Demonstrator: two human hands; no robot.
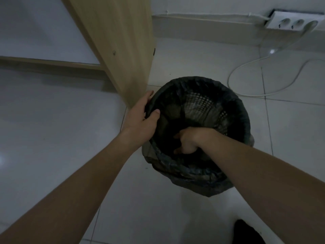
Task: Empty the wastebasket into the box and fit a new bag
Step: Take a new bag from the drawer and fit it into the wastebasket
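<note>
A round black mesh wastebasket (207, 106) stands on the white tiled floor, right of centre. A dark plastic bag (191, 175) is folded over its rim and hangs down the near side. My left hand (142, 117) grips the left rim, thumb inside and fingers outside over the bag. My right hand (189, 142) is down inside the basket near the front wall, fingers curled against the bag's lining. The bottom of the basket is too dark to read. No box is in view.
A light wooden furniture panel (121, 50) stands just left of the basket, touching distance from my left hand. A white power strip (295, 22) sits by the far wall, and its white cable (246, 90) loops across the floor behind the basket. Something dark (246, 233) lies at the bottom right.
</note>
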